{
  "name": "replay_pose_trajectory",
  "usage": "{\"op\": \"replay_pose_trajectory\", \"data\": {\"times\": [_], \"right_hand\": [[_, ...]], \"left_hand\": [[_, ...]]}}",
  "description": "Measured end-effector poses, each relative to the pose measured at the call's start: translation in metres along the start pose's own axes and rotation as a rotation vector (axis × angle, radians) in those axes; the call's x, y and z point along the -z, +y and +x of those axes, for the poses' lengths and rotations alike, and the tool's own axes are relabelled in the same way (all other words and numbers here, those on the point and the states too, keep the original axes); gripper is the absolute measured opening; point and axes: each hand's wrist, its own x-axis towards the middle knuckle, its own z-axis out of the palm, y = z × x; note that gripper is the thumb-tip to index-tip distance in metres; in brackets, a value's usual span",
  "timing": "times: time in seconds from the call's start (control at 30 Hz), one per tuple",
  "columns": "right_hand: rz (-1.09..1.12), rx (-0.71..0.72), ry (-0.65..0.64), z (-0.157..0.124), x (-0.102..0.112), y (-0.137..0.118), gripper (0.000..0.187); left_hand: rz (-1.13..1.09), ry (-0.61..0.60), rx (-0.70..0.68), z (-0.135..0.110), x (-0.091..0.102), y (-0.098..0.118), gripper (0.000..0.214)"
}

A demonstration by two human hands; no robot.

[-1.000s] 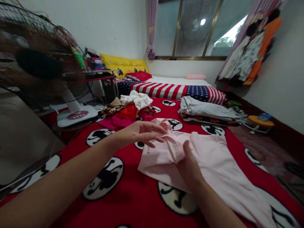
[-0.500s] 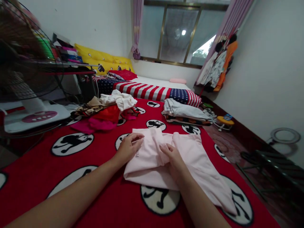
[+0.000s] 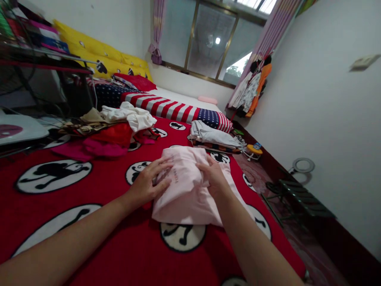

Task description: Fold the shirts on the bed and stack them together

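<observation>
Cloth is more compact now: our left hand [image 3: 145,184] and right hand [image 3: 214,178] have doubled the pink garment [image 3: 186,190] over, fingers spread flat on it, on the red bed cover [image 3: 89,234], so folding looks nearly finished.

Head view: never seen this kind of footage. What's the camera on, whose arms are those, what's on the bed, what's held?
There is no machine: the one camera sits on a person's head, looking forward and down, so both arms are their own. The left hand and right hand lie flat on a folded pale pink garment on a red blanket with black-and-white roundels. Neither hand grips it. Behind lie a loose heap of clothes and a folded stack.
</observation>
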Motion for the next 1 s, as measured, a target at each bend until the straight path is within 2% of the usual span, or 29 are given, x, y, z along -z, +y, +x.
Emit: {"op": "replay_pose_trajectory", "data": {"times": [0.13, 0.27, 0.37, 0.57, 0.67, 0.77, 0.83, 1.0], "right_hand": [[-0.032, 0.081, 0.157, -0.021, 0.053, -0.02, 0.055], [-0.113, 0.0, 0.369, -0.045, 0.111, -0.005, 0.054], [-0.149, -0.047, 0.426, -0.057, 0.138, 0.011, 0.056], [-0.195, -0.039, 0.431, -0.065, 0.15, 0.017, 0.059], [-0.239, 0.002, 0.445, -0.067, 0.152, 0.016, 0.053], [-0.265, 0.086, 0.443, -0.069, 0.157, 0.016, 0.057], [-0.325, 0.13, 0.426, -0.07, 0.162, 0.017, 0.059], [-0.527, 0.008, 0.391, -0.069, 0.173, 0.016, 0.062]], "left_hand": [[-0.011, -0.095, -0.05, -0.002, 0.0, 0.006, 0.047], [-0.051, -0.222, -0.123, -0.003, -0.004, 0.012, 0.048], [-0.021, -0.334, -0.199, -0.005, -0.004, 0.015, 0.05], [0.03, -0.453, -0.405, -0.012, -0.007, 0.029, 0.057], [0.057, -0.495, -0.48, -0.015, -0.014, 0.04, 0.042], [0.087, -0.531, -0.496, -0.016, -0.019, 0.047, 0.022], [0.081, -0.54, -0.494, -0.015, -0.02, 0.048, 0.019], [0.048, -0.544, -0.493, -0.015, -0.019, 0.045, 0.016]]}}
